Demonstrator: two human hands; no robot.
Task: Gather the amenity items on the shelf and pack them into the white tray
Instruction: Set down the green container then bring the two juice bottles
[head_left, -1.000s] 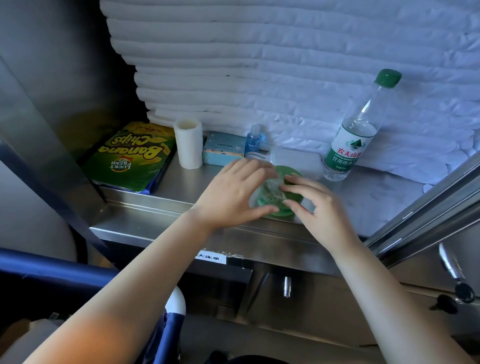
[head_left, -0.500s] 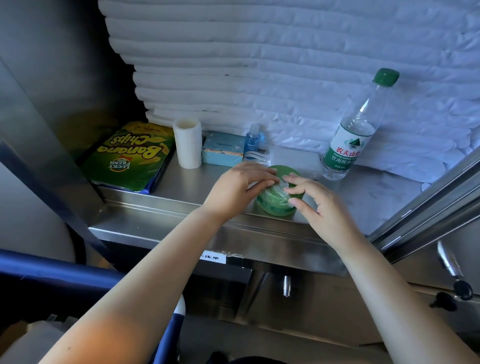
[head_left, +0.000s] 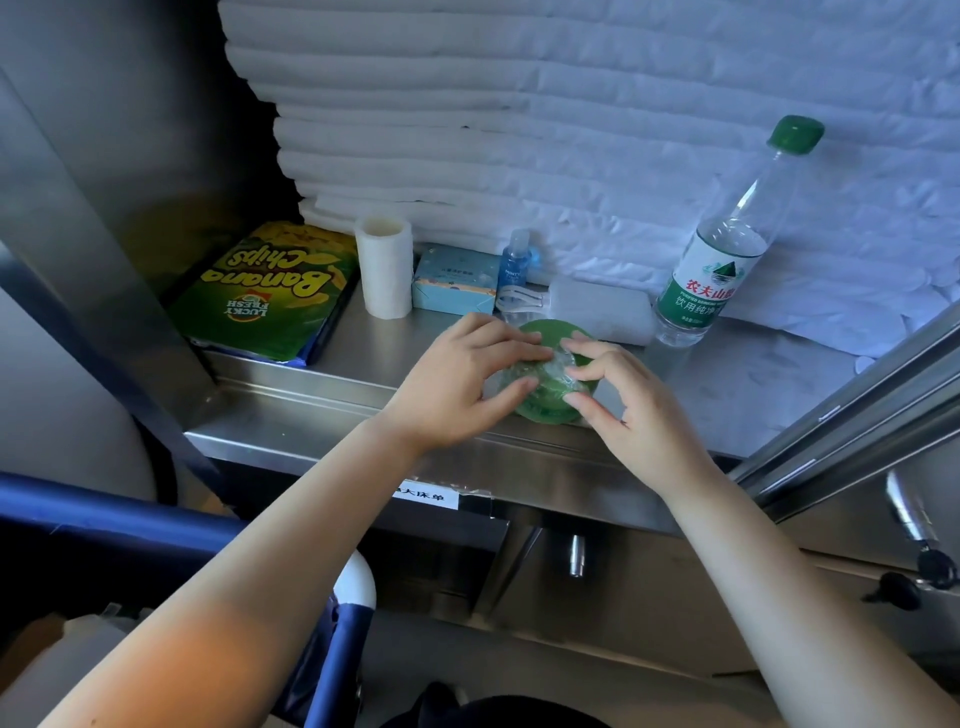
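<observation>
Slipping is the main risk: the green round pack (head_left: 546, 408) sits right at the front lip of the steel shelf (head_left: 311, 410), and its clear crinkly film looks slick. A pinch that catches only film could let it slide off the lip and drop below.

Left of the pack, well apart, the banana chips bag (head_left: 265, 296) seems out of harm's way. The white roll (head_left: 384, 273), blue box (head_left: 452, 280) and small blue bottle (head_left: 516, 260) stand behind the pack to its left; a jerky lift could tip the light ones. Just behind the pack lies a white packet (head_left: 597, 312). The water bottle (head_left: 722, 260), behind the pack to its right, is tall and narrow, so a right wrist swinging outward could knock it over.

I cannot make out the white tray from here, so the carry path is a guess.

Left hand (head_left: 457, 384): partly closed, fingers curled over the pack's top left, thumb under on the near side, gripping pack and film. Right hand (head_left: 639, 410): index and thumb bent into a pinch on the film at the pack's right side, the other fingers loosely curled and touching nothing I can see. The pack looks to be resting on the shelf, not yet lifted.
</observation>
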